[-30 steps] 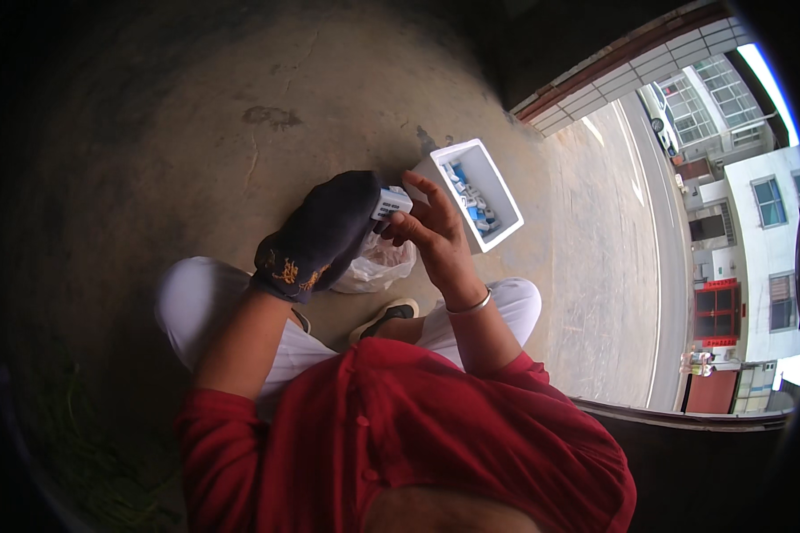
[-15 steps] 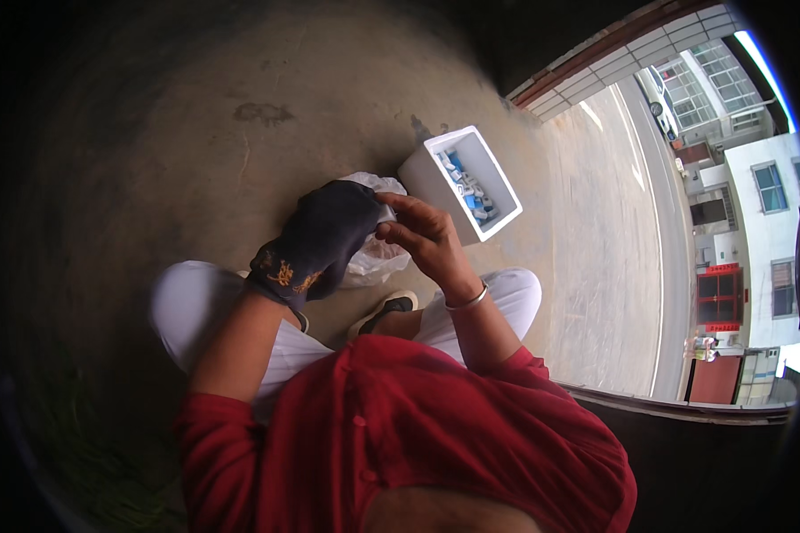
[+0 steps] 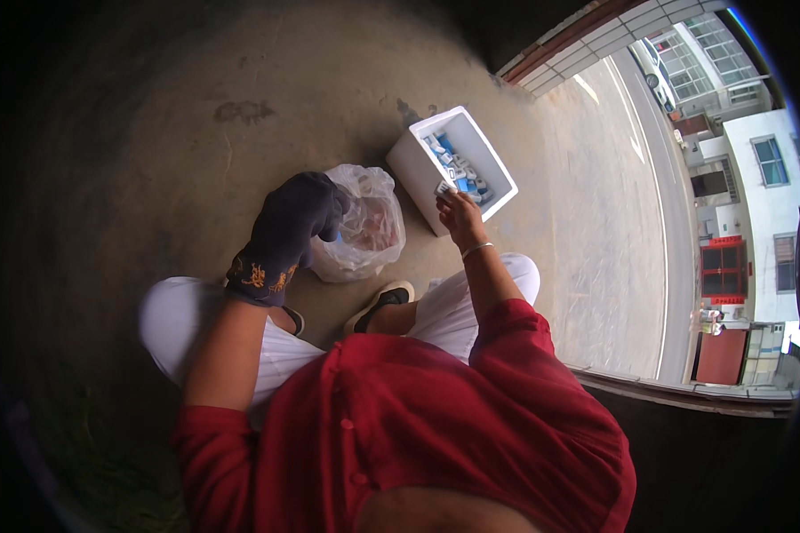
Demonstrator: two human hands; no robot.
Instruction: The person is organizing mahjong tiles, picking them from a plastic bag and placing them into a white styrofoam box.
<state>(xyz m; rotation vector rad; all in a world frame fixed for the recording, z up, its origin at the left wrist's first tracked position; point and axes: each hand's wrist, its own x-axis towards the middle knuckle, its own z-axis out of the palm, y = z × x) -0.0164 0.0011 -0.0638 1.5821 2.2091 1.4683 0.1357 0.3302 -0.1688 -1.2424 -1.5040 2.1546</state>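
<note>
My left hand (image 3: 293, 226) wears a dark glove with orange stitching and hovers at the left edge of a clear plastic bag (image 3: 369, 233) with pinkish contents on the concrete floor; whether it grips anything is hidden. My right hand (image 3: 458, 211), bare with a thin bracelet, reaches over the near rim of a white foam box (image 3: 418, 164) and pinches a small white-and-blue packet (image 3: 443, 187). The box holds several similar small blue and white packets. I squat in white trousers and a red shirt.
My shoe (image 3: 384, 300) rests on the floor just below the bag. The concrete floor (image 3: 196, 133) has a dark stain at the upper left. A ledge (image 3: 667, 386) on the right drops to a street and buildings below.
My hands were together above the bag; the right hand has moved right to the foam box with a packet, and the gloved left hand stays by the bag. The view shifted slightly.
</note>
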